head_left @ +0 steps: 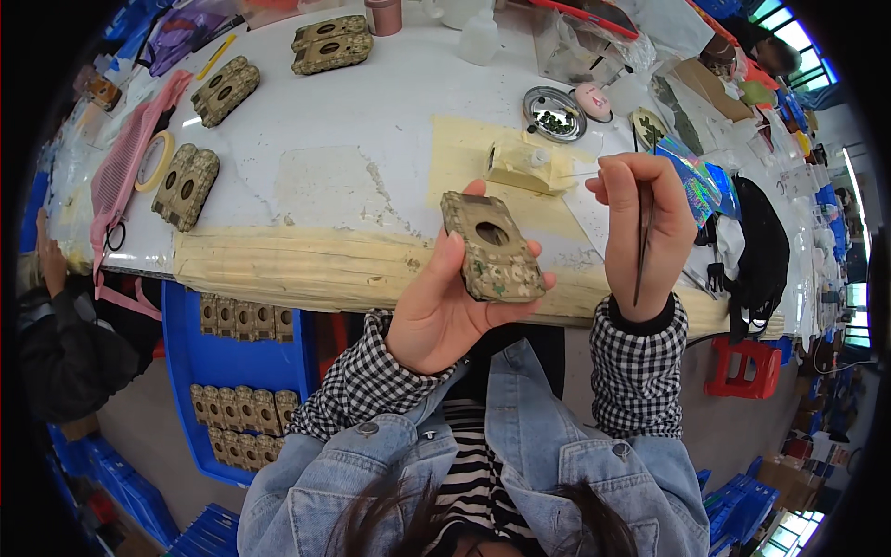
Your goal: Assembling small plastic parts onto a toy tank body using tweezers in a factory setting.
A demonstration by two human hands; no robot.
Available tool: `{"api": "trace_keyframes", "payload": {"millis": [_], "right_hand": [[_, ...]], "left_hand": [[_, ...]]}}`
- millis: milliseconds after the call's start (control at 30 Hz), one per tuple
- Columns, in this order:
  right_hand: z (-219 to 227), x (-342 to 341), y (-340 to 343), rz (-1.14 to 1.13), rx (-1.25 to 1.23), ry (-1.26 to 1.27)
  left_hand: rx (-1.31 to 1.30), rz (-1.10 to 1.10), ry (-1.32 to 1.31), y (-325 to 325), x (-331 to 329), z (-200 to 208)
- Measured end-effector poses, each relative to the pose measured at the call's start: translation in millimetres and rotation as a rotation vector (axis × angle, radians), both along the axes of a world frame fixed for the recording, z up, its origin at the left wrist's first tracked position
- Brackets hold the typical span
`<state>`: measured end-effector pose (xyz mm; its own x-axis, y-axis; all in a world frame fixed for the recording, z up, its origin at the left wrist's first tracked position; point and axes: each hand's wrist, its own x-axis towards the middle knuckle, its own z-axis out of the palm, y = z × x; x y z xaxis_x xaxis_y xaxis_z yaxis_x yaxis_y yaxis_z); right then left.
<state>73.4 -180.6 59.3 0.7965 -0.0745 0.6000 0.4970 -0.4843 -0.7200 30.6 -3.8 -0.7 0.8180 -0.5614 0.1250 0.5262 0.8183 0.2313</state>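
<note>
My left hand [436,306] grips a camouflage-painted toy tank hull [494,249] from below and the side, tilted, its round hole facing up. To its right, my right hand [650,204] is closed, with dark tweezers [641,246] lying along the palm. A thin pale stick [581,174] reaches from its fingertips towards a small tape-wrapped block [531,165] with a white nozzle-like top; whether it is gripped or stands in the block is unclear. Behind the block, a round metal dish [554,114] holds small dark green bits.
More camouflage hulls [332,45] lie at the table's back left, several others in a blue tray [243,357] below the edge. Nearby are a tape roll [155,161], pink mesh [139,158], a white bottle [479,39], iridescent film [701,181] and a red stool [742,369].
</note>
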Motion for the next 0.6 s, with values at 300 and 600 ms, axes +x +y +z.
{"api": "trace_keyframes", "payload": {"millis": [300,600], "right_hand": [[-7.9,27.4,2.2,-0.155,-0.47,-0.206],[5.0,-1.8,10.1,0.008,-0.071,-0.136]], "left_hand": [[-0.206,0.025,0.09,-1.3,12.1,-5.0],[-0.222,0.014,0.128,-2.9,12.9,-6.1]]}}
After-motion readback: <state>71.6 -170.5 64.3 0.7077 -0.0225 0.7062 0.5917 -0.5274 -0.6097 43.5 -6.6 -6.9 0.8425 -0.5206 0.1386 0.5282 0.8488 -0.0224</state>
